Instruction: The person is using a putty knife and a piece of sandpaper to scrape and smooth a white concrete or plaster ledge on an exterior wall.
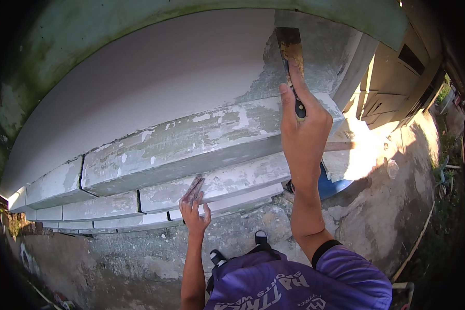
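Note:
My right hand [302,126] is raised high and grips the dark handle of a putty knife [290,49], index finger stretched along it. Its wide blade presses flat against the wall [165,77] at the edge where smooth white filler meets bare grey plaster. My left hand [195,212] is lower, in front of the stepped concrete moulding [181,150], and holds a second, smaller scraper [194,190] smeared with filler, tilted up to the right.
The moulding steps out in several ledges with cracks between its sections. Below lies rough concrete ground [139,253] with my dark shoes [261,237]. A blue container [331,186] sits behind my right forearm. A sunlit building wall [392,88] and plants stand at right.

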